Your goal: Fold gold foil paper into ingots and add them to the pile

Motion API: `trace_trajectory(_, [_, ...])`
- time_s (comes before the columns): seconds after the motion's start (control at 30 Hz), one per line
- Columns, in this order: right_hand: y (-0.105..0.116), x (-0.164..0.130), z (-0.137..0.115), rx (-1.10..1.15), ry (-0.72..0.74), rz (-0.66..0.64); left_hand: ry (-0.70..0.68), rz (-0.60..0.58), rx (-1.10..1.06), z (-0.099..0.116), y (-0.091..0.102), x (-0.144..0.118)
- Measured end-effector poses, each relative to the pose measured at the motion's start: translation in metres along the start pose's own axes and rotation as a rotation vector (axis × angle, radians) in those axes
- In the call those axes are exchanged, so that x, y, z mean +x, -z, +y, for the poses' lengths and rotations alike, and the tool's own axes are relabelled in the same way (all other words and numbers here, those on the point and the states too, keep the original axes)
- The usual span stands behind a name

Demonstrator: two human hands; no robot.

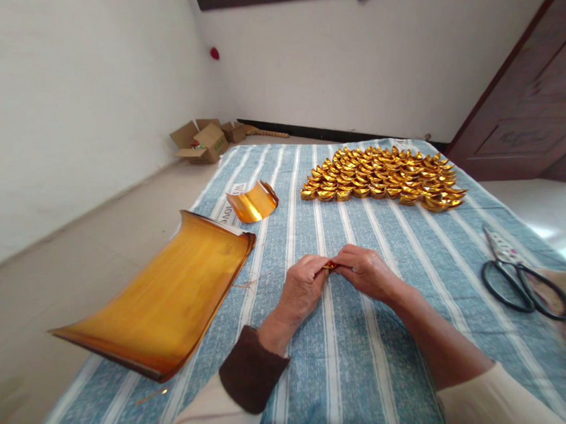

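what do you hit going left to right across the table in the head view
stack of gold sheets → curled gold sheet → left hand → small gold piece pinched between both hands → right hand → scissors

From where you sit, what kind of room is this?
Probably a plain room at home used for handcraft: a striped cloth over the work surface, rows of folded gold paper pieces, open cardboard boxes on the floor by bare white walls.
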State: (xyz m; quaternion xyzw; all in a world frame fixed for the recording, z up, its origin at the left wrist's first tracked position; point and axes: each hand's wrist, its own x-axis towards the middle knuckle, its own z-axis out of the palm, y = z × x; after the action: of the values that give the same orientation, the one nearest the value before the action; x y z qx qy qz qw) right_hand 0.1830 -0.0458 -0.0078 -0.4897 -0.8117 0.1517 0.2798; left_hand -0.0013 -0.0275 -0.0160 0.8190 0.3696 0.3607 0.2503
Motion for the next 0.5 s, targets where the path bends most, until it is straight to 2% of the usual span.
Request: trace_trajectory(0.5, [-0.0021, 0.0000, 0.0014, 0.017, 0.029, -0.002, 0.021, 0.015, -0.013, -0.0002, -0.0012, 0.0008])
